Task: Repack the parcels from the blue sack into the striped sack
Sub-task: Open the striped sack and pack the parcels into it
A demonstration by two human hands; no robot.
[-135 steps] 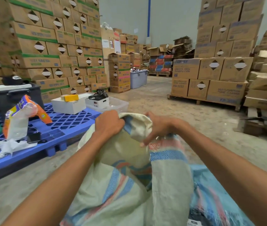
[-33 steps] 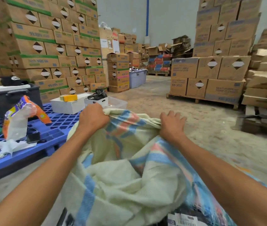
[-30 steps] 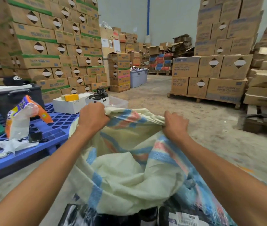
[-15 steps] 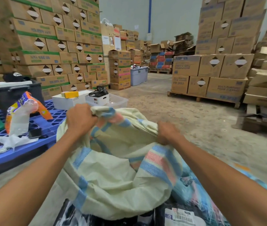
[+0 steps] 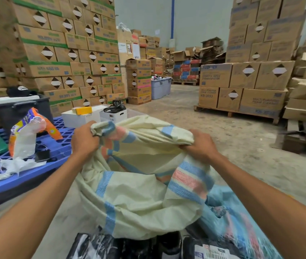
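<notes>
Sack [image 5: 144, 202] cream, blue-pink stripes, crumpled, mouth open.

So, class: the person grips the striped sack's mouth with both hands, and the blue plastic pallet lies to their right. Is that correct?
Not quite. The head view shows the left hand and right hand both gripping the striped sack at its mouth, but the blue plastic pallet lies to the person's left, not their right.

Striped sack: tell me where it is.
The striped sack hangs at the head view's centre, its rim gripped by the left hand and right hand, over black parcels, with the blue sack to its right.
</notes>
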